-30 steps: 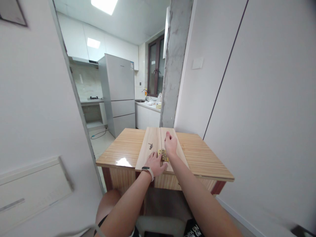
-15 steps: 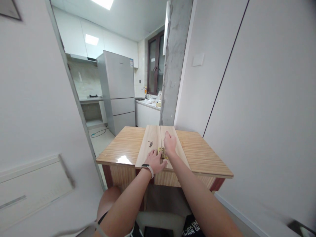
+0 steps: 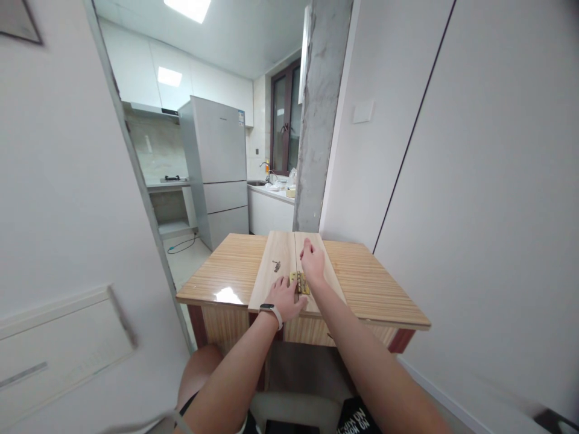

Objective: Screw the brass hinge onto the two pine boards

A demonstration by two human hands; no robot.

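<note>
Two pale wooden boards lie side by side on the table, a left board (image 3: 266, 283) and a right board (image 3: 332, 274), with a thin seam between them. A brass hinge (image 3: 298, 278) lies across that seam. My left hand (image 3: 284, 296), wearing a fitness band, rests on the left board with fingers spread, its thumb and fingertips at the hinge's near left side. My right hand (image 3: 313, 262) is closed in a fist just above the right board, beside the hinge; whatever it may hold is hidden. A small heap of dark screws (image 3: 276, 266) lies on the left board.
The wood-grain table (image 3: 375, 283) extends to both sides under the boards. My legs and a light seat are below its near edge. A grey pillar (image 3: 319, 132) and white wall (image 3: 474, 199) stand beyond and right; a fridge (image 3: 221, 144) is in the kitchen behind.
The view has tipped slightly, so everything sits a little lower. My right hand has turned a little at the wrist and shows more of the hinge. My left hand stays in place.
</note>
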